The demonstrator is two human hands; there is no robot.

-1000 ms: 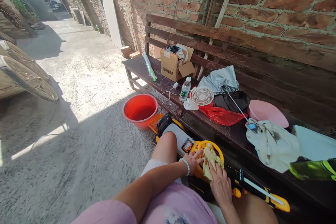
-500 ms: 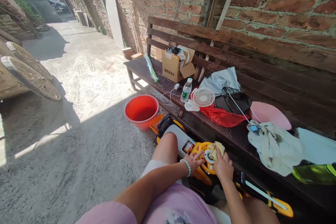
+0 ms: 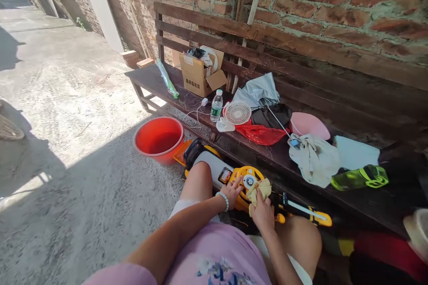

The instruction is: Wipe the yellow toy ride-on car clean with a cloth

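A yellow toy steering wheel (image 3: 251, 172) with a white round centre sits on a yellow, grey and black ride-on toy (image 3: 211, 163) between my knees. My left hand (image 3: 231, 194), a beaded bracelet at its wrist, rests on the wheel's left side with fingers stretched out. Bunched in my right hand (image 3: 262, 213) is a pale yellow cloth (image 3: 260, 189), pressed against the wheel's right lower side. The cloth hides part of the rim and some of my right fingers.
A red basin (image 3: 158, 140) stands on the concrete ground beside the toy's front. Along the brick wall, a dark wooden bench (image 3: 147, 75) bears a cardboard box (image 3: 193, 75), a water bottle (image 3: 216, 106), a white fan (image 3: 237, 113), an umbrella (image 3: 257, 91) and a pink basin (image 3: 309, 125).
The view has swung right. My right hand and the cloth have shifted from the wheel's upper right to its lower right. My left hand has drawn back from near the centre towards the left rim.
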